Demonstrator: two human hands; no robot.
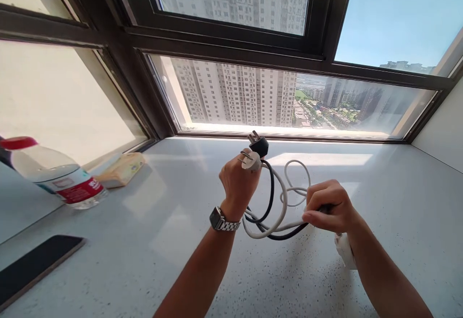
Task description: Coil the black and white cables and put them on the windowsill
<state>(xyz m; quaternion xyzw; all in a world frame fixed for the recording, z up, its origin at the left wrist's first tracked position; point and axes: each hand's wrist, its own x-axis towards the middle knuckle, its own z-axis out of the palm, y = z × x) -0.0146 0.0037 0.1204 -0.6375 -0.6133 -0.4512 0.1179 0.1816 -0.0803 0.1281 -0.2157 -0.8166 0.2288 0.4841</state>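
My left hand [238, 183], with a metal watch on the wrist, is closed around two power plugs held upright: a black plug [259, 145] and a white plug [250, 159], prongs pointing up and left. A black cable [269, 197] and a white cable [282, 200] loop down from them over the sill. My right hand [330, 206] pinches both cables together at the right side of the loop. A white object [344, 250] shows partly under my right forearm.
A speckled white window sill [181, 241] runs below a dark-framed window [231, 50]. A clear water bottle [54, 173] with a red cap lies at the left, a tissue pack [122, 169] behind it, a dark phone [34, 265] near the front left.
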